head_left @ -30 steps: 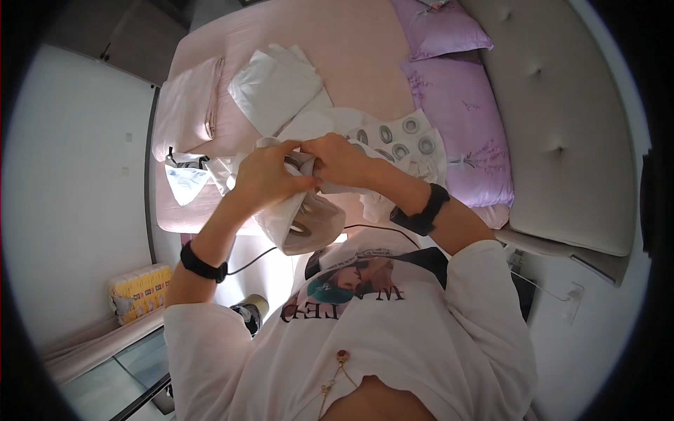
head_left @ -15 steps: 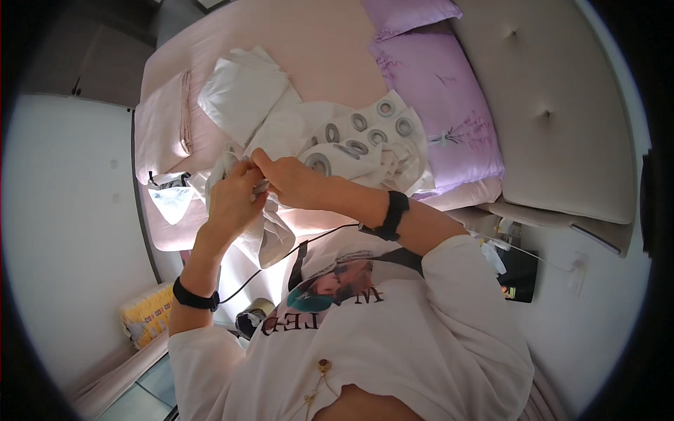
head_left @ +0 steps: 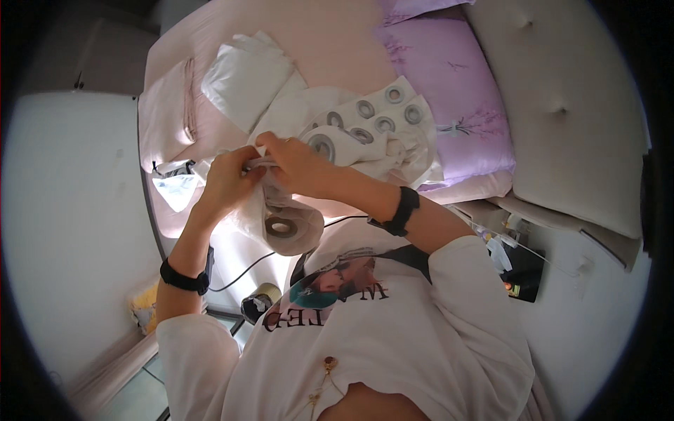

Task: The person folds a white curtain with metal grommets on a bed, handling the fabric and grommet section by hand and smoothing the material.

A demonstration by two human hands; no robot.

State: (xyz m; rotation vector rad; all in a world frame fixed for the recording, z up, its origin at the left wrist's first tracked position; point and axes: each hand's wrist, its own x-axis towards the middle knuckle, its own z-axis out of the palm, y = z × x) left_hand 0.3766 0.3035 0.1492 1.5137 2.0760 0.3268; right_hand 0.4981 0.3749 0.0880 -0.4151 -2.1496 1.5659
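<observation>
A white curtain with several grey eyelet rings along its top lies bunched on the bed. My left hand pinches a gathered edge of it, thumb against fingers. Close beside, my right hand grips the same edge, its fingertips partly hidden by the cloth. Below both hands a fold of curtain hangs toward my body, with one eyelet ring facing up. Other eyelet rings lie in rows on the cloth to the right of my hands.
The pink-sheeted bed carries a folded white cloth, a folded pink cloth and purple pillows. A padded headboard stands at right. A black cable runs below my hands, near a small bin.
My hands have shifted slightly apart along the gathered edge. The hanging fold has swung to the right and opened, and an eyelet ring now shows on it.
</observation>
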